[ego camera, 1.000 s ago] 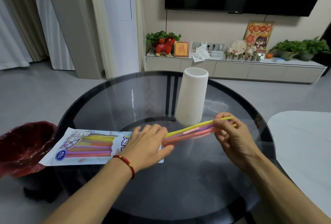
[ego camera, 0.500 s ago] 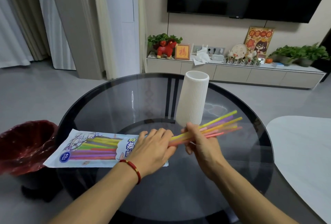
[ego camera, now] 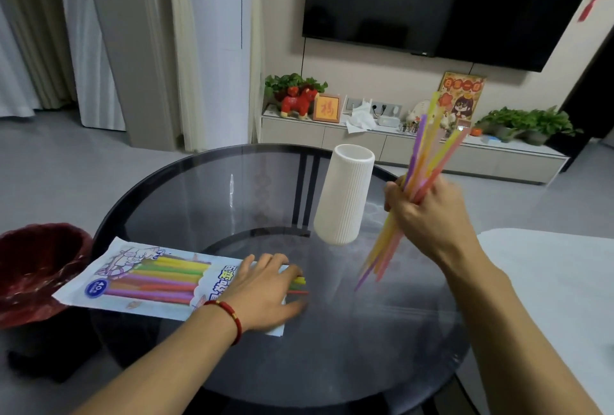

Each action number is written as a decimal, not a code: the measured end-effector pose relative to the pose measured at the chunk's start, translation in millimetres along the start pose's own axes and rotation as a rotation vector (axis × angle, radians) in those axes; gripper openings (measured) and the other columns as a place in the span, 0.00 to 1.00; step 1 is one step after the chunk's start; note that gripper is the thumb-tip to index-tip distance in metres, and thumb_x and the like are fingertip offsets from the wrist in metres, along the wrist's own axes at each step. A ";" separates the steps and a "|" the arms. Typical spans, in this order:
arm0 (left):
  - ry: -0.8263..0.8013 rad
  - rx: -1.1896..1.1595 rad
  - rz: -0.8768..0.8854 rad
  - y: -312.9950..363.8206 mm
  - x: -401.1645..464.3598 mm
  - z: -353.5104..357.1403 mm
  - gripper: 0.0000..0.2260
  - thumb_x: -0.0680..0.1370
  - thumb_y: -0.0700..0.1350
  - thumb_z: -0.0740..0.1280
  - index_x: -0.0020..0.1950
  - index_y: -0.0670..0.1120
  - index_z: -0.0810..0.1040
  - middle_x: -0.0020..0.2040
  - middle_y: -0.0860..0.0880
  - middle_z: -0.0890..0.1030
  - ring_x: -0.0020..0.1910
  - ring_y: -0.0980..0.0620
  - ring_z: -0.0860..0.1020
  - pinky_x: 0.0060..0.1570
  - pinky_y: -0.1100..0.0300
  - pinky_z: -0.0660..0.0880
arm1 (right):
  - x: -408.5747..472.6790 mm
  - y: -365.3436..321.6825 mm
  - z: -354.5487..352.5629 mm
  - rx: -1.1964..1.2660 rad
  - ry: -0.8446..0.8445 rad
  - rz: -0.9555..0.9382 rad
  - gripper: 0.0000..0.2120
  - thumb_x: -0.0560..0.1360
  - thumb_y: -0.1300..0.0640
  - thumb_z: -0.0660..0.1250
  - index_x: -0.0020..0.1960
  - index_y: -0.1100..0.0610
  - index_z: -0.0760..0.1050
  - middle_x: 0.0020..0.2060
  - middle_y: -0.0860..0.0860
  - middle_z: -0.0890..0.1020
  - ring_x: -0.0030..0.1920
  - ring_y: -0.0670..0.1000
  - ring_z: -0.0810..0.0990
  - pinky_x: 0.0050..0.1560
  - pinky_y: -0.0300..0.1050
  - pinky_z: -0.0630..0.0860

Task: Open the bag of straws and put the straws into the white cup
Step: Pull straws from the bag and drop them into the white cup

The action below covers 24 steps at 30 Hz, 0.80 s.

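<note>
Item 1 – white cup (ego camera: 345, 195): ribbed, upright on the glass tabletop (ego camera: 199, 202), mouth open; landmark for all entries below.

Item 2 – your right hand (ego camera: 428, 215): just right of the cup, raised off the tabletop, grip clamped around a bunch of straws (ego camera: 428, 152). Bunch was tilted, upper ends above & right of the cup rim, lower ends hanging below the fist, right of the cup base. Lower ends blurred. No straw touched the cup.

Item 3 – bag of straws (ego camera: 149, 278): flat on the tabletop, left of & nearer you than the cup, mouth end facing the cup side. Several straws remained inside; a few tips (ego camera: 299, 285) stuck out at the mouth.

Item 4 – your left hand (ego camera: 262, 291): pressed flat on the bag's mouth end, fingers spread apart, gripping nothing. Red cord bracelet (ego camera: 229, 311) on that wrist.

Item 5 – red bin (ego camera: 36, 265): far left of the cup, beside the tabletop edge.
</note>
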<state>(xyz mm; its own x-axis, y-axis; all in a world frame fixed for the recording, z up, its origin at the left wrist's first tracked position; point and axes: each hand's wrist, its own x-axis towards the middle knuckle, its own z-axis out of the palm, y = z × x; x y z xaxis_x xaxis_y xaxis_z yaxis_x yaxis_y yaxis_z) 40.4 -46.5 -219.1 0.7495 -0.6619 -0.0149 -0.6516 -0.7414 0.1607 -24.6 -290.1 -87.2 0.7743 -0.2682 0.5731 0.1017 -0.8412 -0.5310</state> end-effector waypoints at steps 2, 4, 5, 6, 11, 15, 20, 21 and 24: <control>0.003 -0.001 0.000 0.5 -0.3 1.3 0.23 0.77 0.65 0.58 0.69 0.57 0.69 0.69 0.52 0.67 0.70 0.48 0.64 0.72 0.43 0.56 | -7.0 3.3 15.5 -0.030 -0.082 0.033 0.16 0.80 0.57 0.67 0.38 0.67 0.80 0.32 0.62 0.83 0.34 0.62 0.83 0.38 0.59 0.83; 0.001 0.002 -0.003 0.1 0.0 1.7 0.24 0.77 0.65 0.57 0.69 0.57 0.68 0.69 0.52 0.67 0.71 0.48 0.63 0.73 0.43 0.56 | -17.8 9.1 32.1 -0.026 -0.121 0.041 0.17 0.79 0.59 0.67 0.35 0.69 0.76 0.30 0.64 0.81 0.31 0.65 0.81 0.36 0.63 0.81; -0.003 0.001 -0.005 -0.3 0.4 1.7 0.24 0.77 0.65 0.57 0.69 0.57 0.69 0.69 0.52 0.67 0.71 0.48 0.63 0.73 0.43 0.56 | -21.9 12.1 37.9 -0.034 -0.120 0.033 0.18 0.78 0.60 0.68 0.33 0.69 0.73 0.28 0.64 0.79 0.30 0.66 0.79 0.34 0.63 0.79; -0.004 0.000 -0.005 -0.7 0.6 1.8 0.23 0.77 0.65 0.57 0.69 0.57 0.69 0.69 0.52 0.67 0.71 0.48 0.63 0.73 0.43 0.56 | -23.9 15.2 41.8 -0.041 -0.112 0.023 0.19 0.77 0.60 0.68 0.32 0.68 0.71 0.27 0.64 0.78 0.29 0.66 0.77 0.32 0.63 0.78; -0.001 0.009 -0.003 -0.5 0.9 2.9 0.23 0.77 0.64 0.57 0.69 0.57 0.69 0.68 0.52 0.68 0.70 0.48 0.64 0.73 0.43 0.57 | -22.1 23.0 39.8 0.032 -0.014 0.032 0.18 0.78 0.57 0.67 0.34 0.68 0.76 0.27 0.61 0.80 0.29 0.61 0.80 0.33 0.60 0.80; -0.004 0.000 0.002 -0.9 0.7 3.1 0.22 0.77 0.64 0.57 0.69 0.57 0.68 0.68 0.52 0.68 0.69 0.48 0.65 0.72 0.43 0.57 | -27.2 31.5 38.7 0.105 -0.053 0.092 0.17 0.78 0.54 0.68 0.39 0.66 0.81 0.31 0.57 0.84 0.33 0.55 0.84 0.38 0.57 0.84; -0.021 0.002 -0.001 -0.4 -0.2 2.3 0.23 0.78 0.64 0.57 0.70 0.57 0.67 0.70 0.52 0.67 0.70 0.48 0.64 0.73 0.43 0.56 | -38.6 43.5 45.5 0.057 -0.087 0.146 0.16 0.80 0.57 0.69 0.41 0.70 0.81 0.35 0.65 0.85 0.35 0.63 0.85 0.41 0.64 0.84; -0.023 0.002 0.000 -0.2 -0.4 2.4 0.23 0.78 0.64 0.58 0.71 0.57 0.67 0.70 0.52 0.67 0.71 0.48 0.64 0.73 0.42 0.56 | -38.0 44.1 45.0 0.064 -0.067 0.135 0.16 0.80 0.57 0.69 0.41 0.69 0.81 0.34 0.64 0.85 0.34 0.61 0.85 0.40 0.62 0.84; -0.027 0.008 -0.005 0.5 -0.6 1.4 0.23 0.78 0.64 0.57 0.71 0.56 0.67 0.71 0.51 0.66 0.72 0.48 0.63 0.74 0.42 0.55 | -40.0 45.3 46.1 0.120 -0.060 0.178 0.13 0.79 0.55 0.70 0.38 0.60 0.83 0.26 0.52 0.82 0.26 0.48 0.83 0.31 0.47 0.84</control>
<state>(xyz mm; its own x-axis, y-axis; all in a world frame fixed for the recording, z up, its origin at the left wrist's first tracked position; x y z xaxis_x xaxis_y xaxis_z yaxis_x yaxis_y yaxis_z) 39.5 -46.7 -220.4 0.7493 -0.6609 -0.0420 -0.6489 -0.7454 0.1527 -22.1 -295.8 -163.0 0.8221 -0.3758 0.4277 0.0312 -0.7203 -0.6930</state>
